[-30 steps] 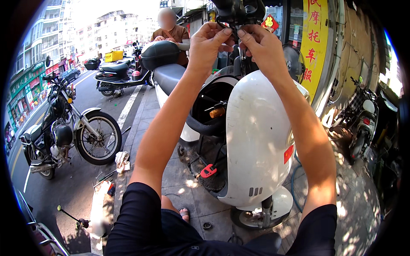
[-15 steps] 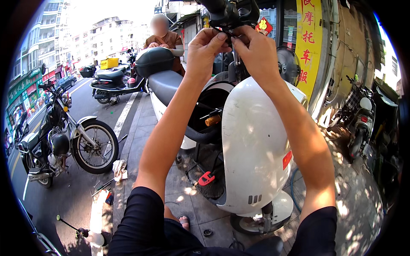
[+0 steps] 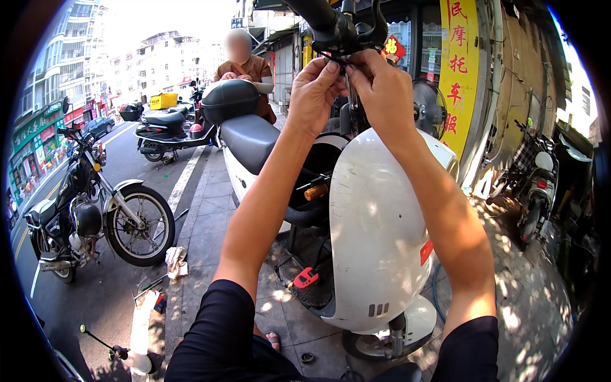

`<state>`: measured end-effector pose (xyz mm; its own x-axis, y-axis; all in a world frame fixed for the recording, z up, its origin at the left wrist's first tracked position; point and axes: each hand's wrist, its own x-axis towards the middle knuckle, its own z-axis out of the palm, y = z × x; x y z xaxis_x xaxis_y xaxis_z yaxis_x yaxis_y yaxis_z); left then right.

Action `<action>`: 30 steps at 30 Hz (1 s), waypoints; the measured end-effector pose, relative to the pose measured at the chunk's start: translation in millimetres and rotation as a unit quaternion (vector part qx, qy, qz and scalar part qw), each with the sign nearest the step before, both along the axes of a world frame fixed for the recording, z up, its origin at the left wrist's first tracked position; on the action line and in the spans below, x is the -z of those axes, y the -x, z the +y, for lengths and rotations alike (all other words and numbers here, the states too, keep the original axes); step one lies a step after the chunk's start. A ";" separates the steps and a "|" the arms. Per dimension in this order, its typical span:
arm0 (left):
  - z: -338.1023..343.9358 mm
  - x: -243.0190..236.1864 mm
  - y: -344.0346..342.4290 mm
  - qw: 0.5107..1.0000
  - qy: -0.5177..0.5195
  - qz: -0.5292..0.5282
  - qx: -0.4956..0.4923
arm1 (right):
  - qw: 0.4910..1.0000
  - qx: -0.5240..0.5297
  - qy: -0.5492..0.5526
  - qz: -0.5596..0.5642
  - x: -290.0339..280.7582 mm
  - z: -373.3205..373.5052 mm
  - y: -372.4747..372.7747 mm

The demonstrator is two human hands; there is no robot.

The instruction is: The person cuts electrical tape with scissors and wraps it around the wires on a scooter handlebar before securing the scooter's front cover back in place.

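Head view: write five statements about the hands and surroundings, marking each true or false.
1. The left hand and right hand are raised at the black handlebar. True.
2. The small red device is in the right hand. False: the device lies low, left of the white curved panel.
3. A crumpled whitish cloth lies near the black motorcycle's front wheel. True.
4. The motorcycle stands at the picture's right. False: left.
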<state>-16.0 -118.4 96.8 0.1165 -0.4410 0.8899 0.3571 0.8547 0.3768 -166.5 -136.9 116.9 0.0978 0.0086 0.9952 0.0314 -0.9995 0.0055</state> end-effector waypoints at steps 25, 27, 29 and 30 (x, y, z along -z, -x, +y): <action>0.3 4.4 12.9 0.999 0.052 0.014 -0.005 | 1.000 0.012 -0.003 -0.022 0.9 0.0 2.4; -0.7 5.1 13.8 0.998 0.055 0.009 -0.014 | 1.000 0.003 -0.001 -0.024 1.6 -0.6 1.2; -1.9 5.2 14.9 0.998 0.061 0.015 -0.013 | 0.999 -0.009 0.027 -0.039 -0.5 -1.9 -0.4; -2.4 5.1 15.1 0.998 0.064 0.022 -0.011 | 0.999 -0.008 0.027 -0.038 -1.3 -2.5 -1.0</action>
